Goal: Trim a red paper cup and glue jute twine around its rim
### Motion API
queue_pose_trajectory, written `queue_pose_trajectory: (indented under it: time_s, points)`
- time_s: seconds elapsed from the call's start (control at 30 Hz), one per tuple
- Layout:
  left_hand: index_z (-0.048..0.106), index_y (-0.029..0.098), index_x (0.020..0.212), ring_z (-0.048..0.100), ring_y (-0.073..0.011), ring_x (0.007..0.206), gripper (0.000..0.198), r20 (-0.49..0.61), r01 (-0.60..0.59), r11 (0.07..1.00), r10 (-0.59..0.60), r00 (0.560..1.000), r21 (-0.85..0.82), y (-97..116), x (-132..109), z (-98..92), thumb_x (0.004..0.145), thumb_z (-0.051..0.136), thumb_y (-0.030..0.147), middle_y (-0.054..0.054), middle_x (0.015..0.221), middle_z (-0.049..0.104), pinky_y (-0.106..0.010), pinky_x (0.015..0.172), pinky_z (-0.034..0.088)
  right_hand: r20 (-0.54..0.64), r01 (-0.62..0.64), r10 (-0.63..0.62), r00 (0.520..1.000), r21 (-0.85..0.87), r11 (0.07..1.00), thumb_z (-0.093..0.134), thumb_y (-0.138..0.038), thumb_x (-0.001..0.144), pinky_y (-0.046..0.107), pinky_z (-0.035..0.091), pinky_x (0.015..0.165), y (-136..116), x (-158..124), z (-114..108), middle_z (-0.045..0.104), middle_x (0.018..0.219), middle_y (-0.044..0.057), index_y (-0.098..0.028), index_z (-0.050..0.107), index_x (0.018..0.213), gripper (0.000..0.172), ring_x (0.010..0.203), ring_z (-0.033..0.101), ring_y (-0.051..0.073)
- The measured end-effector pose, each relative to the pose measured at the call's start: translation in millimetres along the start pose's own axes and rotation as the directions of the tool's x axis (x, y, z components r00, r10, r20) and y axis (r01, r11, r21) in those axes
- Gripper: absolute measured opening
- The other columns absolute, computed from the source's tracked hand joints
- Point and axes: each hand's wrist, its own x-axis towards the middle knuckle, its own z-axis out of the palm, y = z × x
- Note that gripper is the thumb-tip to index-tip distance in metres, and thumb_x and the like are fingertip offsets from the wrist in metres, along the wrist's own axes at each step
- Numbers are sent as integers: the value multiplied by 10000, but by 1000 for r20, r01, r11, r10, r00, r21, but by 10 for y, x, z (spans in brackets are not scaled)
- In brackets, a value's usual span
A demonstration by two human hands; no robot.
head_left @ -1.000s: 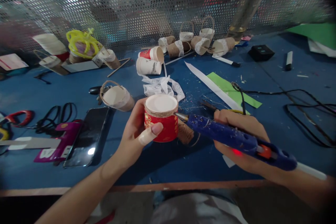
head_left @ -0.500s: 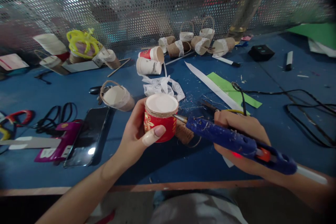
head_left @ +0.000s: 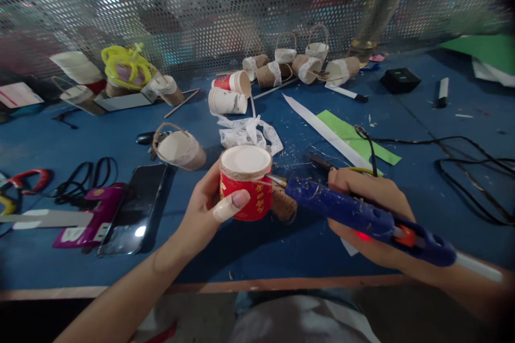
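Note:
My left hand [head_left: 217, 198] is closed around a red paper cup [head_left: 253, 201] with gold print, its thumb across the front. Brown twine [head_left: 241, 174] runs round the cup just below the white top. In my right hand [head_left: 372, 198] is a blue hot glue gun [head_left: 341, 206], with a red light glowing under its body and a white glue stick [head_left: 478, 267] out of the back. The gun's metal nozzle [head_left: 277, 179] meets the cup's right side near the twine. Behind the cup lies a roll of brown twine [head_left: 284, 203], partly hidden.
White lace ribbon [head_left: 251, 131] lies behind the cup. A small handled basket [head_left: 181, 150], a phone [head_left: 134, 209] and a purple glue gun [head_left: 92, 214] are at left. Green paper [head_left: 341, 128] and a black cable [head_left: 442, 142] lie at right. Several twine-wrapped cups [head_left: 308, 68] line a mesh panel [head_left: 193, 16].
The red cup has turned in my left hand, so more gold print shows on its right side. It sits slightly lower and further left. My right hand has hardly moved.

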Motion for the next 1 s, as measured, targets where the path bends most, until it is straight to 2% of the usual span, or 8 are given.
queue_pose_trajectory:
  time_s: [0.13,0.3,0.53,0.7,1.0]
  points:
    - [697,190,1363,709,-381,1201,586,10,-18,1000,18,1000,-24,-1,10,0,862,782,480,-135,1309,759,-452,1012,592,45,2,-2,999,-17,1000,628,-126,854,233,356,534,-16,5,-49,460,657,-68,-239,412,752,264,551,432,91]
    - [727,167,1283,753,-379,1106,586,24,49,990,-46,999,-135,65,33,64,808,809,501,-147,1162,808,-429,866,649,22,-8,8,1000,3,1000,689,-188,861,239,358,532,18,7,-52,458,642,-73,-247,403,769,306,544,419,99]
    - [734,218,1239,765,-356,1091,552,18,42,978,-39,999,-205,113,54,125,766,852,478,-112,1163,808,-416,880,647,7,5,-5,1000,2,1000,622,-87,854,238,358,552,26,16,-8,460,669,-64,-238,413,752,278,570,440,98]
    - [735,225,1266,783,-361,1033,519,70,76,969,-61,996,-237,114,58,83,828,780,502,-97,1160,816,-469,897,646,37,-64,61,997,92,994,684,-161,832,266,351,541,19,10,-23,480,667,-55,-241,414,739,296,563,430,112]
    - [760,227,1226,718,-424,1219,468,64,89,971,-76,995,-222,99,71,87,845,744,499,-92,1159,826,-507,970,626,30,-43,40,999,93,995,696,-180,837,278,351,541,37,-1,-1,479,676,-47,-247,401,747,315,575,415,125]
